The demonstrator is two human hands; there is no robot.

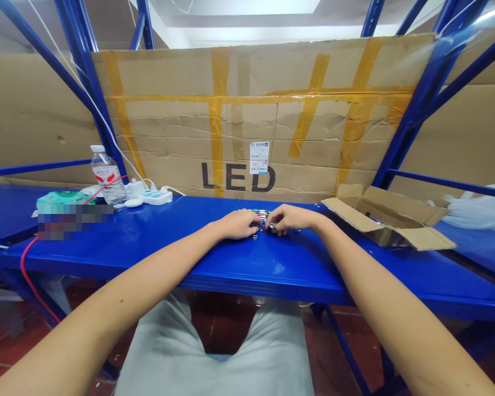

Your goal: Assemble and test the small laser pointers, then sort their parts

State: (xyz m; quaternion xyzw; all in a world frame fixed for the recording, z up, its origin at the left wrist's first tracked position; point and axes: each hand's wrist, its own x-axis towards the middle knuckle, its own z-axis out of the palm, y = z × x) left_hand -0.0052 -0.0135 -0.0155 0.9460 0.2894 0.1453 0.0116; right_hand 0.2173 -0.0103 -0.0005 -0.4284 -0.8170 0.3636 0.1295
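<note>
Centre frame, left hand (240,224) and right hand (287,218) pinch small metal parts (260,215) on the bench (190,247); light, stiff, likely slippery, best gripped by fingertips at their sides.

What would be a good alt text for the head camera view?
Two bare hands, left hand and right hand, meet over small metal parts on a blue shelf. An open cardboard box lies right; a water bottle and power strip stand left.

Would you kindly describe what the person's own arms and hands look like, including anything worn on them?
Both arms are bare to the picture's lower edge, with no sleeves showing. The left hand and right hand wear no gloves; no watch or bracelet shows on either wrist.
</note>
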